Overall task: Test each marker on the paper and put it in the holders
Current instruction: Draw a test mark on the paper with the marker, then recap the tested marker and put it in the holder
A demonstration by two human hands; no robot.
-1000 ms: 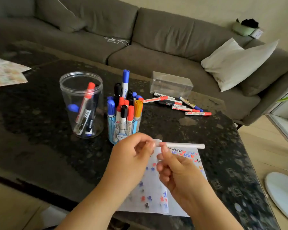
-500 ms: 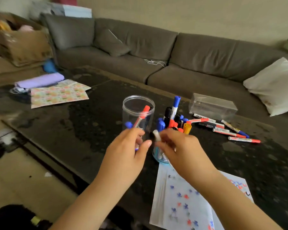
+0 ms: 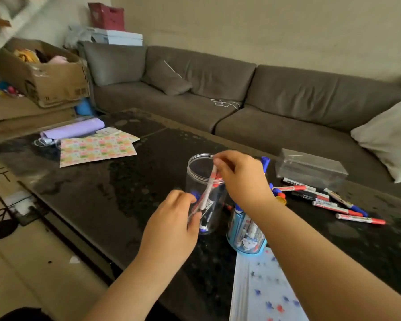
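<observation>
Nearest, the white paper sheet dotted with red and blue marks lies before the clear round plastic jar; the left hand curls against the jar's near side, what it holds unclear; the right hand pinches a white marker slanting into the jar's mouth; loose red and blue markers lie beyond.

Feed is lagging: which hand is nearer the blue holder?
Right. The right hand hangs just above the blue holder, its wrist over the rim, lowering a marker into the clear jar. The left hand sits left of the jar.
</observation>
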